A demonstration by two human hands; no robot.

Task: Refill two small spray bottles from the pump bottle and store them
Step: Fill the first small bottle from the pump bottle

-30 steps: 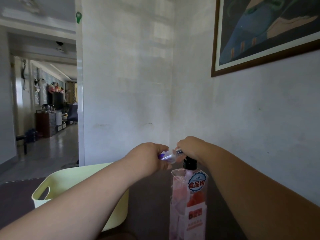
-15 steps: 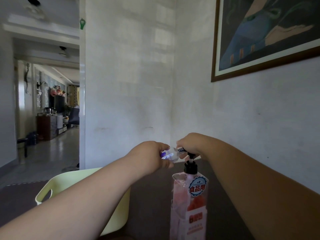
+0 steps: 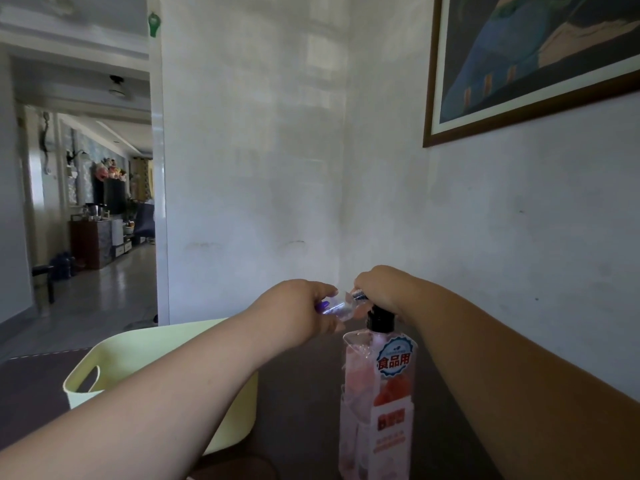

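Change: both hands keep the places they had half a second ago; the right one now sits closer down on the pump, with less of the stem showing under it.
Left hand: the left hand (image 3: 301, 308) grips the small spray bottle (image 3: 337, 308), fingers and thumb curled round its nearer end.
Right hand: the right hand (image 3: 379, 287) is curled over the top of the pump bottle (image 3: 377, 393) and covers the pump head; its knuckles face up.
Small spray bottle: clear plastic, held in the air between the two hands, tipped almost flat. A purple part shows at the left hand's end and a dark, shiny neck points at the right hand, just beside the pump. How full it is cannot be told.
Pump bottle: it stands upright on the tabletop (image 3: 301, 403), directly under the right hand. Its body is clear and looks pink inside up to near the shoulder. A black collar (image 3: 381, 322) tops it, and the front has a round blue-edged badge with red characters above a red and white label.
Basket: a pale yellow-green basket (image 3: 145, 355) with a cut-out handle stands on the tabletop to the left of the pump bottle and well apart from it. The left forearm crosses in front of it, and its contents cannot be seen.
Surroundings: a white wall (image 3: 519, 237) runs along the right with a framed painting (image 3: 540, 57) high on it. A doorway (image 3: 86, 202) at far left opens on another room.
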